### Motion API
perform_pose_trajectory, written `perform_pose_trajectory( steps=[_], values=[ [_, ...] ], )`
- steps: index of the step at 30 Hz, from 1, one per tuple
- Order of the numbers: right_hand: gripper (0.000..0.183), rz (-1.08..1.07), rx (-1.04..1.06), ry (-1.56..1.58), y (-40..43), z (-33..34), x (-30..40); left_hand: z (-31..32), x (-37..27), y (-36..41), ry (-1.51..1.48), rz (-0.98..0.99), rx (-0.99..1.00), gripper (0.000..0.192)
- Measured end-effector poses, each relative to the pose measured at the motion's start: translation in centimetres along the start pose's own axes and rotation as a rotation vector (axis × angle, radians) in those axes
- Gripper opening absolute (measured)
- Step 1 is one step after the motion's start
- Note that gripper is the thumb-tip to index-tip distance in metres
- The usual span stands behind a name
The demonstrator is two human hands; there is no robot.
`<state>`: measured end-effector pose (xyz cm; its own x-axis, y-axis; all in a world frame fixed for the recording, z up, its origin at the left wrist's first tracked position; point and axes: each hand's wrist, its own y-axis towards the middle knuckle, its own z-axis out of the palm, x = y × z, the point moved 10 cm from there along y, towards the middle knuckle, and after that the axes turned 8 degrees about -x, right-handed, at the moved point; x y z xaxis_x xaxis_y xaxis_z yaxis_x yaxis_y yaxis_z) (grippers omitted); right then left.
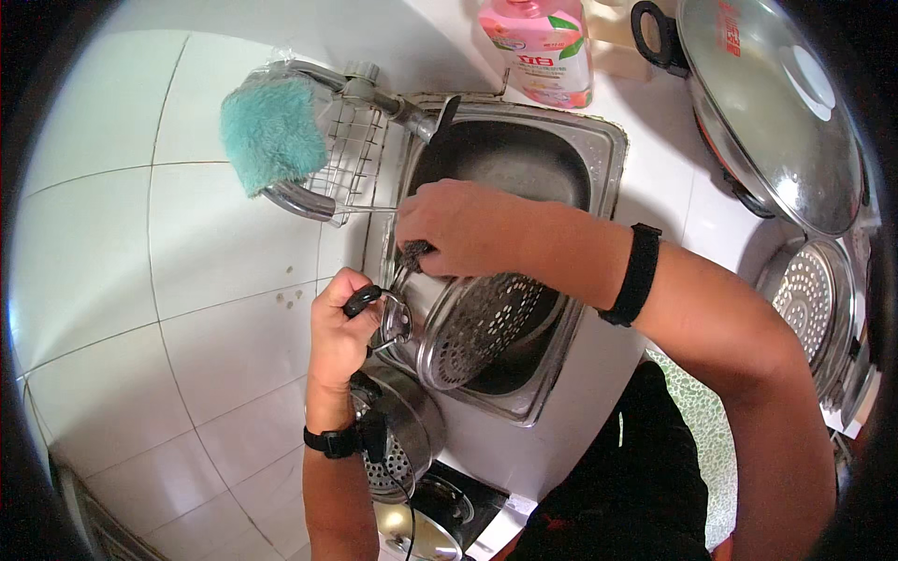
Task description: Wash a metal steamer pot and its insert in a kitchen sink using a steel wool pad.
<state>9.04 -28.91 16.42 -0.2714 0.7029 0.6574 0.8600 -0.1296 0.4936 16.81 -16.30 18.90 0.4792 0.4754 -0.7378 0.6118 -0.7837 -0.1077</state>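
My left hand (342, 322) grips the black side handle (362, 301) of a metal steamer pot tier (421, 301), which is tilted over the sink (561, 329) with its perforated base (484, 329) facing me. My right hand (456, 228) is closed around a dark scouring pad (418, 255) at the tier's outer wall; the fingers hide part of both. A thin stream of water (365, 209) runs from the faucet spout (302, 201) towards my right knuckles. A fluffy turquoise cloth (273, 133) is wrapped around the faucet's bend.
Another steamer tier (414, 414) stands left of the sink, near a metal lid (414, 529). A pink dish soap bottle (540, 56) is behind the sink. On the right are a large lidded wok (765, 112) and a perforated steamer tray (807, 301). A wire rack (351, 151) adjoins the tiled wall.
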Motion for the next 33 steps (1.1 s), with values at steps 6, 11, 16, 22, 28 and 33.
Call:
perform_pose_trajectory(
  steps=[6, 11, 16, 22, 28, 33],
  values=[
    [0.027, 0.146, 0.09, 0.062, 2.9, 1.6, -0.3, -1.5, 3.2, 1.4, -0.164, -0.095, -0.056, 0.013],
    [0.039, 0.167, 0.082, 0.135, 4.3, 1.6, -3.4, -0.8, 3.0, 5.2, -0.183, -0.129, -0.048, 0.008],
    [0.041, 0.257, 0.116, 0.251, 2.2, -0.1, -8.8, -0.2, 2.1, 6.1, -0.174, -0.142, 0.022, 0.012],
    [0.033, 0.11, 0.115, 0.246, 3.0, 1.1, -2.7, 0.4, 1.5, 6.4, -0.1, -0.082, 0.074, 0.015],
    [0.034, 0.179, 0.065, 0.23, -0.6, -1.1, -10.6, -0.3, 3.6, 4.6, -0.232, -0.182, -0.007, 0.013],
    [0.036, 0.215, 0.036, 0.373, 0.6, 0.4, -8.1, -0.3, 4.5, 4.4, -0.264, -0.18, -0.012, 0.012]
  ],
)
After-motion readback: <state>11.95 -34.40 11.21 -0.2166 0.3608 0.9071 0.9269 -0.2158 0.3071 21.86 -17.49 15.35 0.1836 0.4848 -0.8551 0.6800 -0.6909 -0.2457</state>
